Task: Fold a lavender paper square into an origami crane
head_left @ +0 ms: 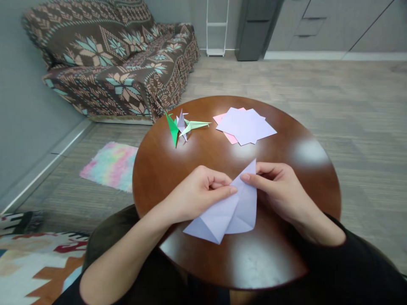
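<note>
A: How did your hands stand?

B: Your left hand (203, 192) was pinched on the lavender sheet (224, 214), thumb on top, fingers curled in. The sheet lay between your two hands, partly folded, one corner rising beside your right hand (281, 182), which pinched it too, thumb in front. Your hands were just beside each other, not touching.

A: What did the fold ask of you?

B: In my judgement, a steady anchor from your left thumb so the layers didn't creep, a lighter touch from your right, and edges matched before you pressed anything. A crease run against wood probably promised a sharper line than a pinched one.

A: And the surface?

B: You had a round, glossy wooden table (152, 173). Beyond your left hand clustered green (173, 131), lavender (181, 123) and pale green (195, 125) paper birds; beyond your right, a fanned paper stack (246, 127), lavender over pink.

A: The room?

B: Left of your hands lay a pastel rug (110, 165), with a draped sofa (124, 76) behind it. Far ahead stood a white rack (216, 24), then a dark grey unit (254, 36), then pale cabinets (337, 25) past your right hand.
</note>
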`<state>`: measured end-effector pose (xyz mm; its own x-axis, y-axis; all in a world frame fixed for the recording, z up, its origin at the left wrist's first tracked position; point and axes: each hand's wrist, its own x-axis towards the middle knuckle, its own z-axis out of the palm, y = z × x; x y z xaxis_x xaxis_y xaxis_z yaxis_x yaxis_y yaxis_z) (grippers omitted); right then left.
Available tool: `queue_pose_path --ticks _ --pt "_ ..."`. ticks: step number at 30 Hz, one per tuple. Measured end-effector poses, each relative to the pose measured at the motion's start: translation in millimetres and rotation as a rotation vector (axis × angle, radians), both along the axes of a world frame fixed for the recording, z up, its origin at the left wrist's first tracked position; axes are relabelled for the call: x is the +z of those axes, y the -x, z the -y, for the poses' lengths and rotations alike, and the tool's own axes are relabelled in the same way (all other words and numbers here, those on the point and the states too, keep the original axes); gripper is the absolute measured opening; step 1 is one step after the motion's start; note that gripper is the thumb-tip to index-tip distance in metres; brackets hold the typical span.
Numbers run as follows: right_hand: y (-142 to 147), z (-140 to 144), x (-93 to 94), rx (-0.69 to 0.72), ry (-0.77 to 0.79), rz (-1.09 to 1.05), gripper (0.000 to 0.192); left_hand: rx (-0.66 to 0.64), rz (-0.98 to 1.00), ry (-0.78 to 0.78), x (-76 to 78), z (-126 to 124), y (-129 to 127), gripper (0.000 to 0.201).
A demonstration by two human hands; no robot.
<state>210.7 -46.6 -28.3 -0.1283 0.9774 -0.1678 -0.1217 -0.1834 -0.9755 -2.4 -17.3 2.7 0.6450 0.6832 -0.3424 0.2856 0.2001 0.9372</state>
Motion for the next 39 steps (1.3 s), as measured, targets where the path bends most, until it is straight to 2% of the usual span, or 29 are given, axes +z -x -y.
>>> queue_pose_path --ticks 7,11,13,18,23,28,35,37,39 --pt "-0.5 -0.9 1.3 -0.007 0.012 -0.038 0.021 0.023 0.011 -0.046 1.9 3.4 -5.1 0.023" --pt "2.9 1.4 7.4 0.056 -0.03 0.028 0.022 0.274 0.078 -0.226 3.0 5.5 -12.5 0.016" --pt "6.1 3.8 11.3 0.092 -0.044 0.075 0.022 0.374 0.142 -0.26 3.4 7.0 -16.9 0.017" --pt "13.0 8.7 16.5 0.126 -0.074 0.155 0.023 0.394 0.265 -0.093 2.4 10.4 -22.9 0.018" --pt "16.9 9.3 17.3 0.127 -0.041 0.114 0.021 0.463 0.415 0.06 -5.0 11.6 -24.1 0.019" --pt "22.8 10.7 20.3 0.091 0.009 0.069 0.028 0.549 0.491 0.182 -8.3 13.4 -29.2 0.021" --pt "25.4 13.6 18.3 0.132 0.024 0.056 0.025 0.595 0.487 0.124 -7.4 8.8 -28.2 0.025" --pt "22.6 11.8 17.9 0.12 0.021 0.046 0.023 0.529 0.461 0.077 -5.6 7.2 -23.8 0.032" --pt "18.5 9.2 17.6 0.084 0.011 0.038 0.021 0.38 0.38 0.04 -2.5 6.6 -18.7 0.034"
